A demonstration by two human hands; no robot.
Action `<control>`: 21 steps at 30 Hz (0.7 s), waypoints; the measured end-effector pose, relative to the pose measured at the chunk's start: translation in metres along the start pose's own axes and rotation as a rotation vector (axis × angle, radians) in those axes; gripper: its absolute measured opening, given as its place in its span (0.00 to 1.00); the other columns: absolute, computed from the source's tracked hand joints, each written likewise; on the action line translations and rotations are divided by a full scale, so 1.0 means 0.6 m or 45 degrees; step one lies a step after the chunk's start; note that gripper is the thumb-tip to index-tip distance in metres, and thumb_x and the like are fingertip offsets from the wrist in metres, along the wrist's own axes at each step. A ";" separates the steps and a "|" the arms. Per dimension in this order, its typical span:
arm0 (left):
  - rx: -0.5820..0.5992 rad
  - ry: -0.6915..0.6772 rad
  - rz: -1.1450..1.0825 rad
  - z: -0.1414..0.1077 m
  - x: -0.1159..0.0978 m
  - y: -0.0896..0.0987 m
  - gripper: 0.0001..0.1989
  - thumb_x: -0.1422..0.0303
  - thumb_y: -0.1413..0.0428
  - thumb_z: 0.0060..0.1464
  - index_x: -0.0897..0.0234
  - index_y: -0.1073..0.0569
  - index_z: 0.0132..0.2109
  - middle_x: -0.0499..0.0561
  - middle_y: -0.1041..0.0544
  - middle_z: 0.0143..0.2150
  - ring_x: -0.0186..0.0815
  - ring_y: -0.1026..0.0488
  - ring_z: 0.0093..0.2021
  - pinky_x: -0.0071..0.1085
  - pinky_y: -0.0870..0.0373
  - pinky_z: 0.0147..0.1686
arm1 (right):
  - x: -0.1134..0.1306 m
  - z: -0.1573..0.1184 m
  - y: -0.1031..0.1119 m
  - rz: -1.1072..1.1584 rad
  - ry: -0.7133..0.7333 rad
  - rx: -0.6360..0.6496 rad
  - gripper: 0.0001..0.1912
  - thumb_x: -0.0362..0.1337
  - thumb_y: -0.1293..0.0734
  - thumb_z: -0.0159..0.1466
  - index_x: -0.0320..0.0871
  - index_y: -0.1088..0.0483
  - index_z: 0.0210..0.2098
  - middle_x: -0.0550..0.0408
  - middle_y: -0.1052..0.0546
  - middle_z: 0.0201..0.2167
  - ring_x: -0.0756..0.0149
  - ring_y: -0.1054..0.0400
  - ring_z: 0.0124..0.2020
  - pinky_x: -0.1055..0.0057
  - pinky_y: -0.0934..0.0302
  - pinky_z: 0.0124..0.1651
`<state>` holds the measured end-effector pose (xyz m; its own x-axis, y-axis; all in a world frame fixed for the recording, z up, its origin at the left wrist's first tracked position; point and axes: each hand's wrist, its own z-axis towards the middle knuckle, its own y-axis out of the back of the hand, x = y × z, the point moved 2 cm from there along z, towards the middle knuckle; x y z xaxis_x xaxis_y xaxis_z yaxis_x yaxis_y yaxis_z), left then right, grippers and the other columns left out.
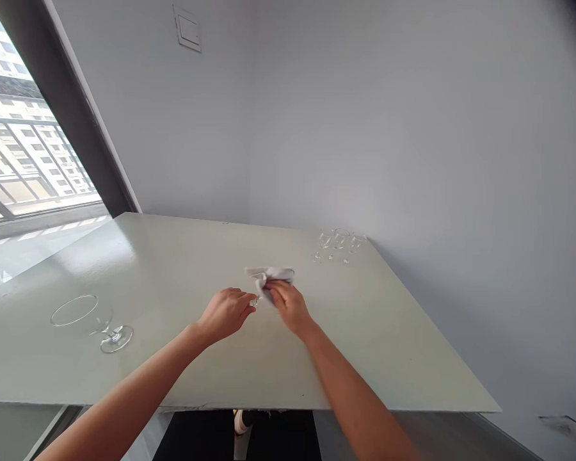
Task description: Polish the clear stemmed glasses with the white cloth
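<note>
Over the middle of the table point(182, 269), my right hand point(290, 307) is closed on a white cloth point(279, 275), which bunches up above the fingers. My left hand point(226, 314) is just to its left, thumb and fingers pinched on a small clear glass piece point(254, 301). It looks like the foot or stem of a stemmed glass. The cloth and fingers hide the rest, so I cannot tell its full shape. A large clear stemmed glass point(116, 339) stands on the left of the table, apart from both hands.
Several small stemmed glasses point(340, 240) stand together near the far right corner. Grey walls point(365, 115) border the table's back and right sides. At the left is a window point(24, 141) with a dark frame. The table's front edge point(269, 408) runs close to my legs.
</note>
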<state>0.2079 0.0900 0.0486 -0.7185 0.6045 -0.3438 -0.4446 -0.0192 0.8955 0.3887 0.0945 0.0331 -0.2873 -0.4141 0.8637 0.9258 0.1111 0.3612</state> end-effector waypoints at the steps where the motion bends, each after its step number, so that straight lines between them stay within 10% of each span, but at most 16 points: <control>1: -0.022 -0.019 -0.029 -0.001 -0.001 -0.001 0.11 0.65 0.53 0.55 0.59 0.27 0.38 0.51 0.27 0.25 0.36 0.32 0.28 0.31 0.42 0.30 | -0.014 0.003 0.008 0.230 -0.165 -0.039 0.16 0.46 0.42 0.62 0.45 0.28 0.39 0.52 0.25 0.39 0.59 0.35 0.44 0.61 0.43 0.48; 4: -0.138 0.049 -0.152 0.006 -0.002 -0.005 0.12 0.64 0.54 0.56 0.58 0.30 0.44 0.49 0.27 0.27 0.35 0.32 0.28 0.30 0.41 0.30 | -0.041 0.009 0.013 0.913 -0.534 -0.090 0.17 0.49 0.38 0.58 0.41 0.29 0.31 0.54 0.26 0.28 0.62 0.32 0.34 0.66 0.39 0.36; 7: -0.284 0.192 -0.224 0.023 -0.008 -0.022 0.11 0.65 0.55 0.57 0.59 0.32 0.44 0.49 0.28 0.30 0.34 0.33 0.29 0.29 0.40 0.29 | -0.035 0.009 -0.015 1.292 -0.516 -0.173 0.18 0.51 0.37 0.56 0.43 0.31 0.35 0.53 0.26 0.33 0.62 0.33 0.36 0.66 0.38 0.35; 14: -0.688 0.301 -0.255 0.034 -0.037 -0.070 0.13 0.69 0.57 0.58 0.61 0.30 0.45 0.57 0.41 0.57 0.43 0.41 0.53 0.41 0.39 0.49 | -0.022 -0.004 -0.078 1.176 -0.382 -0.182 0.16 0.50 0.34 0.53 0.48 0.32 0.36 0.56 0.28 0.36 0.64 0.35 0.40 0.68 0.40 0.38; 21: -0.443 0.436 -1.143 0.033 -0.011 -0.066 0.17 0.59 0.52 0.54 0.61 0.32 0.48 0.56 0.32 0.53 0.43 0.34 0.49 0.41 0.36 0.46 | -0.025 0.002 -0.062 1.193 -0.570 -0.070 0.17 0.50 0.30 0.48 0.42 0.33 0.25 0.60 0.33 0.20 0.73 0.41 0.23 0.76 0.47 0.25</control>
<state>0.2409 0.1026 0.0209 -0.1340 0.2505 -0.9588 -0.9858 0.0651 0.1547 0.3581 0.0979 0.0070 0.4989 0.1915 0.8452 0.8315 0.1692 -0.5291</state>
